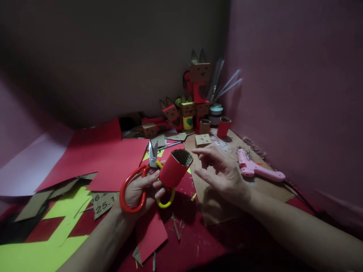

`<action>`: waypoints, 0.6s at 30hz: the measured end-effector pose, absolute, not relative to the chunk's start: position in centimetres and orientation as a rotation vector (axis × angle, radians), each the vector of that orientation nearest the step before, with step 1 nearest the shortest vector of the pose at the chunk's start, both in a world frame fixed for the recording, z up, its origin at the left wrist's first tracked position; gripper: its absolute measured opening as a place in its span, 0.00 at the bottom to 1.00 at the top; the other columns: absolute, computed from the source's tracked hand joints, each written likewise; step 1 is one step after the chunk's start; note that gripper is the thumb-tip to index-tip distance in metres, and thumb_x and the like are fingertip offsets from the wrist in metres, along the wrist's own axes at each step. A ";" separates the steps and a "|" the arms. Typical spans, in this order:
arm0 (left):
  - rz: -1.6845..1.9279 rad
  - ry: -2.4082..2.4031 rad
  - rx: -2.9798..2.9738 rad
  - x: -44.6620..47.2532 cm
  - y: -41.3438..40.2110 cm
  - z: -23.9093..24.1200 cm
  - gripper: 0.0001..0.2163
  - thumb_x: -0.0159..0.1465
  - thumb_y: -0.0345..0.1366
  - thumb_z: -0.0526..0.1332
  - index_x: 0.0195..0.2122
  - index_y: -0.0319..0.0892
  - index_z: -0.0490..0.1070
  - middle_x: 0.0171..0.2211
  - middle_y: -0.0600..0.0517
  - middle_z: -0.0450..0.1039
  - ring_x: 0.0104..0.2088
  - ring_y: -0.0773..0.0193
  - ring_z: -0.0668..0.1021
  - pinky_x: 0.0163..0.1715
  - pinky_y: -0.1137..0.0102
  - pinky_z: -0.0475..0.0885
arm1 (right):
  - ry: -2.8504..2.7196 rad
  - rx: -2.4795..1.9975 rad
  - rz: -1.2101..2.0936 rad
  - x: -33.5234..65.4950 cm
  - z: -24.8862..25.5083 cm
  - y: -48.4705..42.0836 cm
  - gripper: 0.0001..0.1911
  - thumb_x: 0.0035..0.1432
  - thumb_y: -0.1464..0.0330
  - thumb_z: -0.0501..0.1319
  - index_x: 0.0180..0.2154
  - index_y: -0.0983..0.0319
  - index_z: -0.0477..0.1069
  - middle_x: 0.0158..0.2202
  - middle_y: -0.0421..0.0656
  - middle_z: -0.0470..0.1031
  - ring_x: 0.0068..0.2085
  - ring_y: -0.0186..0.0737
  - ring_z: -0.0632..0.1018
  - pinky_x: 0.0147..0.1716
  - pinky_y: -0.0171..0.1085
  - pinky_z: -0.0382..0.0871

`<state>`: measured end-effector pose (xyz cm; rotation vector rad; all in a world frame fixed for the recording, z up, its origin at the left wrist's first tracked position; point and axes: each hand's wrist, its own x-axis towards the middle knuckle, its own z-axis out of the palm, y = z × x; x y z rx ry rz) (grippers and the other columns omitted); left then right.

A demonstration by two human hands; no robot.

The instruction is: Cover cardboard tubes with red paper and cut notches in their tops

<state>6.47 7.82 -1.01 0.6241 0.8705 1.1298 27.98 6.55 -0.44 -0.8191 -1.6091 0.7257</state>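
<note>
My left hand [146, 189] has its fingers closed on a red paper-covered cardboard tube [172, 170] and a pair of scissors [153, 158]. One scissor handle is red and the other yellow; the blades point away from me, slightly apart. The tube tilts to the right, its brown hollow end facing my right hand [218, 170]. That hand holds nothing, with thumb and forefinger apart beside the tube's rim. Beneath it lies a brown cardboard sheet [212, 207], bearing a small cardboard box with a drawn face [203, 140].
A pink glue gun [258, 168] with a cord lies at the right. Cardboard animal figures [188, 113] stand at the back, near another red tube [224, 127] and a brown tube [204, 127]. Red paper [107, 155] and yellow paper [62, 211] cover the left side.
</note>
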 end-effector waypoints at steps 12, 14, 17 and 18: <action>1.076 0.980 0.589 7.2 7.5 -0.2 0.12 0.60 0.19 0.53 0.25 0.35 0.74 0.17 0.54 0.60 0.15 0.71 0.65 0.13 0.78 0.66 | -1.588 -0.736 0.913 27.5 -1.1 6.9 0.02 0.56 0.66 0.67 0.34 0.56 0.79 0.28 0.38 0.65 0.31 0.35 0.67 0.31 0.37 0.62; 1.087 0.951 0.602 7.2 7.5 -0.4 0.12 0.59 0.19 0.54 0.26 0.35 0.74 0.17 0.54 0.60 0.15 0.71 0.65 0.12 0.78 0.65 | -1.573 -0.752 0.948 27.4 -0.9 6.8 0.02 0.56 0.67 0.67 0.32 0.57 0.79 0.27 0.38 0.66 0.32 0.35 0.68 0.33 0.37 0.62; 1.080 0.952 0.597 7.1 7.5 -0.5 0.10 0.59 0.20 0.55 0.25 0.36 0.73 0.18 0.54 0.61 0.16 0.71 0.65 0.13 0.78 0.66 | -1.556 -0.755 0.971 27.3 -0.5 6.7 0.03 0.56 0.67 0.67 0.29 0.58 0.78 0.27 0.38 0.67 0.32 0.35 0.68 0.34 0.37 0.62; 1.076 0.952 0.596 7.0 7.5 -0.6 0.09 0.58 0.20 0.56 0.26 0.36 0.73 0.18 0.54 0.62 0.16 0.71 0.66 0.13 0.78 0.67 | -1.553 -0.753 0.973 27.3 -0.4 6.7 0.04 0.56 0.67 0.66 0.29 0.58 0.77 0.27 0.38 0.66 0.32 0.35 0.68 0.34 0.37 0.62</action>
